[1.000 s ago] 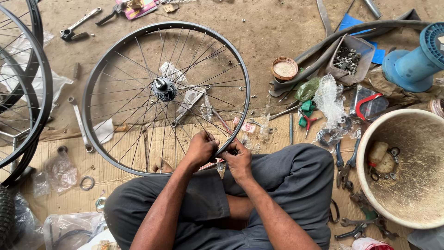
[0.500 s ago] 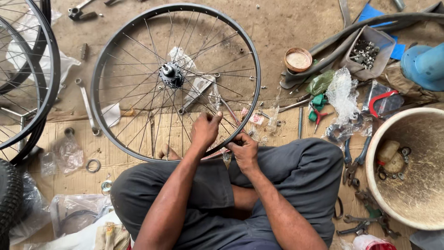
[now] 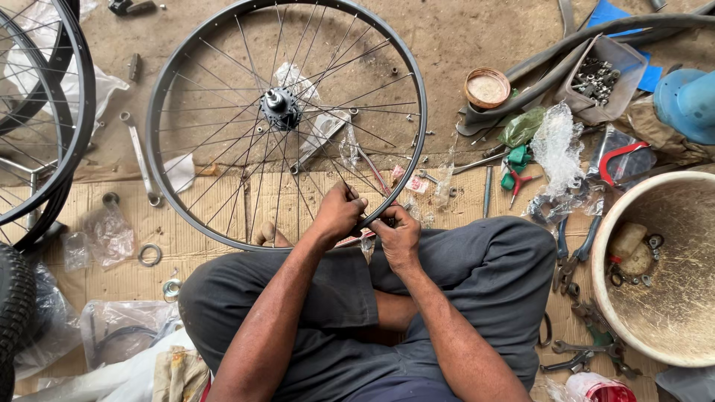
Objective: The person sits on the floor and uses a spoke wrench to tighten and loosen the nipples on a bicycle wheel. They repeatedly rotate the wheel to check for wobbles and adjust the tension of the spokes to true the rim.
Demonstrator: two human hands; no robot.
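Head view, left to right: a second spoked wheel (image 3: 37, 119) and a tyre (image 3: 15, 298) sit at the far left edge, set apart from the work, with a flat spanner (image 3: 140, 160) and loose washers (image 3: 150, 254) on the cardboard sheet (image 3: 216, 216) that covers the floor. The bicycle wheel (image 3: 287, 123) lies flat before the seated person, its near rim resting against the lap, so both hands reach it without stretching. The left hand (image 3: 339, 214) is clenched on the rim and the spokes there, steadying them. The right hand (image 3: 398, 237) pinches the rim just beside it, fingers closed on something too small to tell. Further right, within arm's reach, lie a small round tin (image 3: 487, 87), a tray of bolts (image 3: 596, 78), pliers (image 3: 570, 249), and a large pale basin (image 3: 670, 298) holding odd parts.
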